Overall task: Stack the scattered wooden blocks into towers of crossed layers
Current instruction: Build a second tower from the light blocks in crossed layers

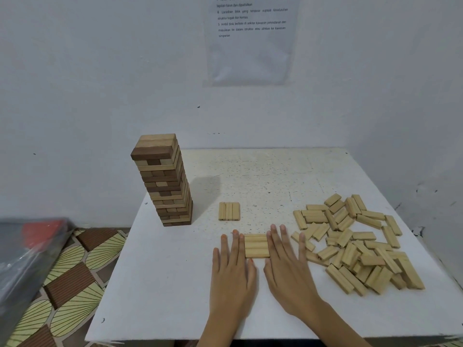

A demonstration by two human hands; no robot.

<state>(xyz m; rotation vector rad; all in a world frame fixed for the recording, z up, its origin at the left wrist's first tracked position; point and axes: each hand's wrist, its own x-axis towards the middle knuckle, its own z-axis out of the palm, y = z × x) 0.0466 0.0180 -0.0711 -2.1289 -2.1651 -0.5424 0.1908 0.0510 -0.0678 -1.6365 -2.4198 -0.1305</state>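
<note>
Head view. Left grip (231,266) and right grip (288,269), both bare hands, flat on the surface (175,284) with fingers straight and spread, clasping nothing, pressed against the two ends of a row of three blocks (256,245). Row lying at 6 o'clock on the surface, long sides touching, lengths running 9 to 3.

Judged step: squaring up the base layer of a new tower. Next move, as a guess: lifting three blocks from the loose pile (355,246) at 3 o'clock and laying them crosswise on the row, lengths running 12 to 6, edges flush, without nudging the layer beneath. Second row of three (229,211) at 12 o'clock from the grips, lengths running 12 to 6, apart from the first; whether a ready crossing layer or another base, cannot tell.

Tall tower (162,181) of light and dark blocks upright at 10 o'clock, close to the left edge.

White speckled surface, set into a corner of pale walls. Printed sheet (250,46) on the wall at 12 o'clock. Patterned floor mat (75,271) at 8 o'clock, with a dark plastic-wrapped bundle (25,259) at 9 o'clock, kind unclear.
</note>
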